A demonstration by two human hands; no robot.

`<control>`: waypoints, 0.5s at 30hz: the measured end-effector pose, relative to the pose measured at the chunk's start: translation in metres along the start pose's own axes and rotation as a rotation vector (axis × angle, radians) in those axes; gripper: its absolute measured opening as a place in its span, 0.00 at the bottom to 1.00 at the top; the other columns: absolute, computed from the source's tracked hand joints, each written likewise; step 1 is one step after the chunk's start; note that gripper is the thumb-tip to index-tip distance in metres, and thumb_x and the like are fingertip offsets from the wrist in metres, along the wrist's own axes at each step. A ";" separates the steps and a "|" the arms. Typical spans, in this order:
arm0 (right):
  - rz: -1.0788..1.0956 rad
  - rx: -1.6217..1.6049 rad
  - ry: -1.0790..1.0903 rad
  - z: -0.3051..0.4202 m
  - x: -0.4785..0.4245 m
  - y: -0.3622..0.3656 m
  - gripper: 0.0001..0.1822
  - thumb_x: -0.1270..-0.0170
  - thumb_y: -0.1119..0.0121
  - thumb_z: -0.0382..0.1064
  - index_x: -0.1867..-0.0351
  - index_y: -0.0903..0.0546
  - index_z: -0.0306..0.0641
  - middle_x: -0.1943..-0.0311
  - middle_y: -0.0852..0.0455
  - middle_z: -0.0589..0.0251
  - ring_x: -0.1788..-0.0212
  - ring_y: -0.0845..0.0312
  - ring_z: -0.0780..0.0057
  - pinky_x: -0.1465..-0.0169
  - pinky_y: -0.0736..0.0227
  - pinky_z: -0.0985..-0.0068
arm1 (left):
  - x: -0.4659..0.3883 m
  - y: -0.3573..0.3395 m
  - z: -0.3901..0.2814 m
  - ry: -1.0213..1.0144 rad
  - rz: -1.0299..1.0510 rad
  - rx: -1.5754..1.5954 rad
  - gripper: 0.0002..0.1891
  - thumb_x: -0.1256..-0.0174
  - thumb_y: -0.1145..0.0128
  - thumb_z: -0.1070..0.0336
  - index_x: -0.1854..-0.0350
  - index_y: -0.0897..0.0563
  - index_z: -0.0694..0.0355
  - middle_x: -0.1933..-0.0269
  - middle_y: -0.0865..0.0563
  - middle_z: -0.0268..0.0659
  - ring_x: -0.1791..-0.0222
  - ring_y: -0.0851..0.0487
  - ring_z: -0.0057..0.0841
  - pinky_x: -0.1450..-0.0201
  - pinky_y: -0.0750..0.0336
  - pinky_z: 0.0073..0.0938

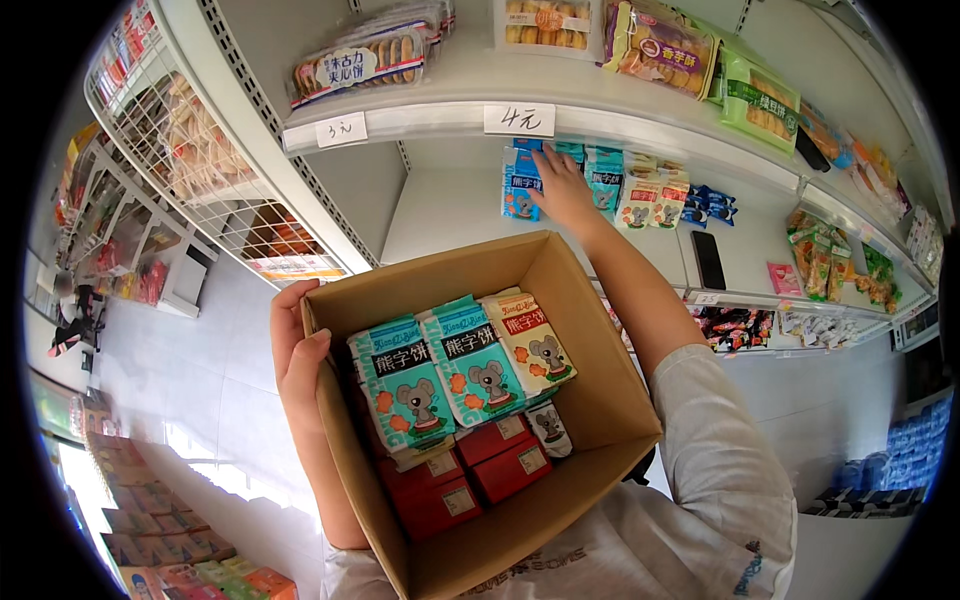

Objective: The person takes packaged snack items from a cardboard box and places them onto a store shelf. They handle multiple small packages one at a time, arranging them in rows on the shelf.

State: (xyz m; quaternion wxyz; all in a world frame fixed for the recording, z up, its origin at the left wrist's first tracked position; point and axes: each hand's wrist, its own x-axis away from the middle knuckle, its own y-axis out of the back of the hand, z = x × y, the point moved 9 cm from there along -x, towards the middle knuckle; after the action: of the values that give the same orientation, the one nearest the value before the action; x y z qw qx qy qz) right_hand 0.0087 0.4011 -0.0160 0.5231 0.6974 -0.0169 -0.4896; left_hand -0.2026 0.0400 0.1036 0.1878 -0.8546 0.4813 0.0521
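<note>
My left hand (296, 337) grips the left rim of an open cardboard box (607, 360) held against my body. Inside lie teal biscuit packets (472, 360), a cream biscuit packet (529, 341), red boxes (502, 457) and a small white packet (550, 429). My right hand (559, 184) reaches onto the lower shelf and touches the blue and teal packets there; its exact hold is not clear. A blue packet (520, 196) stands left of the fingers, a teal packet (604, 180) to their right, and cream packets (641, 199) beyond that.
Above the right hand runs a shelf edge (420, 124) with handwritten price cards; bagged biscuits (367, 67) lie on that shelf. A black phone (707, 260) and small blue packets (709, 205) are on the lower shelf at right. A wire rack (202, 165) stands left; stacked cartons (150, 517) are at lower left.
</note>
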 end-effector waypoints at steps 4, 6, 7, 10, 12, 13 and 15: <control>0.111 0.004 -0.128 0.002 0.001 -0.023 0.40 0.46 0.27 0.46 0.32 0.30 0.38 0.41 0.25 0.53 0.41 0.30 0.50 0.39 0.28 0.58 | 0.003 0.005 -0.002 0.009 -0.043 0.034 0.32 0.50 0.51 0.68 0.37 0.31 0.68 0.43 0.22 0.48 0.41 0.24 0.32 0.33 0.35 0.30; 0.120 0.014 -0.176 0.000 0.003 -0.028 0.38 0.46 0.26 0.46 0.34 0.29 0.38 0.47 0.25 0.55 0.45 0.31 0.52 0.42 0.28 0.60 | 0.003 0.008 -0.002 0.013 -0.049 0.003 0.32 0.50 0.51 0.68 0.37 0.31 0.68 0.43 0.22 0.48 0.41 0.24 0.32 0.32 0.36 0.30; 0.117 0.000 -0.197 -0.005 0.005 -0.031 0.36 0.46 0.26 0.45 0.36 0.27 0.39 0.47 0.25 0.54 0.45 0.30 0.51 0.42 0.27 0.60 | 0.002 0.007 -0.002 0.010 -0.050 0.016 0.32 0.50 0.51 0.68 0.37 0.31 0.68 0.43 0.22 0.48 0.41 0.24 0.32 0.32 0.36 0.30; 0.120 -0.118 -0.282 -0.017 0.014 -0.036 0.31 0.46 0.26 0.43 0.42 0.24 0.40 0.47 0.24 0.53 0.46 0.26 0.47 0.47 0.24 0.58 | 0.002 0.005 -0.002 0.006 -0.059 0.037 0.32 0.50 0.51 0.68 0.37 0.30 0.68 0.44 0.22 0.48 0.41 0.24 0.32 0.32 0.35 0.31; 0.138 -0.301 -0.371 -0.028 0.016 -0.038 0.28 0.46 0.25 0.42 0.44 0.23 0.41 0.48 0.21 0.52 0.49 0.21 0.45 0.52 0.22 0.56 | 0.001 0.007 -0.004 0.011 -0.074 0.024 0.32 0.50 0.51 0.68 0.37 0.30 0.68 0.44 0.22 0.48 0.41 0.24 0.32 0.33 0.35 0.31; 0.122 -0.365 -0.400 -0.028 0.021 -0.030 0.28 0.46 0.26 0.42 0.44 0.23 0.40 0.50 0.19 0.51 0.50 0.19 0.45 0.51 0.22 0.57 | 0.002 0.009 -0.002 0.012 -0.071 0.026 0.32 0.50 0.51 0.68 0.37 0.30 0.68 0.44 0.22 0.48 0.42 0.24 0.32 0.33 0.35 0.31; 0.082 -0.486 -0.460 -0.035 0.027 -0.009 0.28 0.44 0.26 0.42 0.44 0.24 0.38 0.53 0.16 0.48 0.52 0.17 0.44 0.51 0.22 0.59 | -0.001 0.011 0.001 0.009 -0.059 0.033 0.32 0.50 0.51 0.68 0.37 0.30 0.68 0.44 0.22 0.48 0.42 0.24 0.32 0.33 0.35 0.31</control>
State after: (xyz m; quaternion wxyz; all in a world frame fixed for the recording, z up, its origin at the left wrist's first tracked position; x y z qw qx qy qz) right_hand 0.0426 0.4153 -0.0422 0.6758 0.4222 -0.0454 -0.6025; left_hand -0.2121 0.0361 0.0996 0.2014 -0.8654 0.4576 0.0349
